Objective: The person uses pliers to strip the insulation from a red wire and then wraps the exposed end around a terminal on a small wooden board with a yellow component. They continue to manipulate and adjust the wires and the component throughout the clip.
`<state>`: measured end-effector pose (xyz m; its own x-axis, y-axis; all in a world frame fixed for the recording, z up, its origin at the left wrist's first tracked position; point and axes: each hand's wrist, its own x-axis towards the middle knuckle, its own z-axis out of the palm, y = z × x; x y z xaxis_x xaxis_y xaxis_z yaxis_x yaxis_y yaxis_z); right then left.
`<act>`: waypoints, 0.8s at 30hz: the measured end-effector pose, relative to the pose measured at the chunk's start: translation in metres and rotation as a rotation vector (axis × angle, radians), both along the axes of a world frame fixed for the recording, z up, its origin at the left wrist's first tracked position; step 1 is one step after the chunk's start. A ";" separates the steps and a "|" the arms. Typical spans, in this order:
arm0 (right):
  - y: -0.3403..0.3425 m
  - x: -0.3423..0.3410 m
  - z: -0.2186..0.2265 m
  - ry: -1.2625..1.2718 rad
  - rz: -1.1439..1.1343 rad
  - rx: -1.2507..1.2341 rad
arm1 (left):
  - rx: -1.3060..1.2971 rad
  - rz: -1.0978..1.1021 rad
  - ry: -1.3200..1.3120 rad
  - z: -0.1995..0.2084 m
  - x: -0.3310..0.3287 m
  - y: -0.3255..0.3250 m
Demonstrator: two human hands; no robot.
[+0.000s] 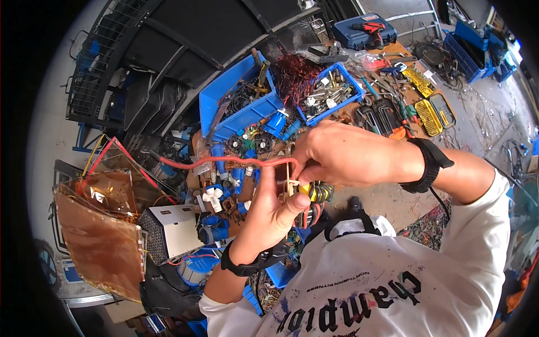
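A thick red cable [210, 162] runs from the left and ends in a bend between my hands. My left hand [261, 219] is closed about its near side, index fingertip against the cable and thumb pointing right. My right hand [348, 154] pinches by the cable's bent end, its fingers curled. A thin cream-coloured strip [291, 184] stands upright between the two hands, close to the right fingertips. Just below them shows a yellow-and-black rounded thing [319, 192], partly hidden, whose kind I cannot make out. Black straps circle both wrists.
Blue fittings [212, 233] and white pipe pieces [213, 197] crowd the bench on the left. Behind stand blue bins [210, 109] [357, 94] of tools and metal parts. Back right are a drill [371, 32], hand tools and a yellow bit case [429, 117]. A brown sheet-covered box [101, 236] stands far left.
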<state>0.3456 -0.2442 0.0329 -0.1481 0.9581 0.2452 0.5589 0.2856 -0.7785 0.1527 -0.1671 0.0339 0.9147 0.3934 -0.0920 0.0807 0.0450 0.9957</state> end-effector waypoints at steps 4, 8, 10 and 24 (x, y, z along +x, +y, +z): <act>-0.003 -0.012 0.002 -0.184 -0.092 0.000 | 0.057 0.040 -0.004 -0.006 0.000 0.003; -0.008 -0.018 -0.010 -0.341 -0.104 0.039 | 0.109 0.024 0.045 -0.007 -0.003 0.008; -0.008 -0.021 -0.016 -0.314 -0.144 0.063 | 0.137 0.061 0.035 -0.009 -0.002 0.008; -0.007 -0.017 -0.034 -0.134 -0.164 0.112 | 0.227 0.054 0.057 -0.019 -0.002 0.016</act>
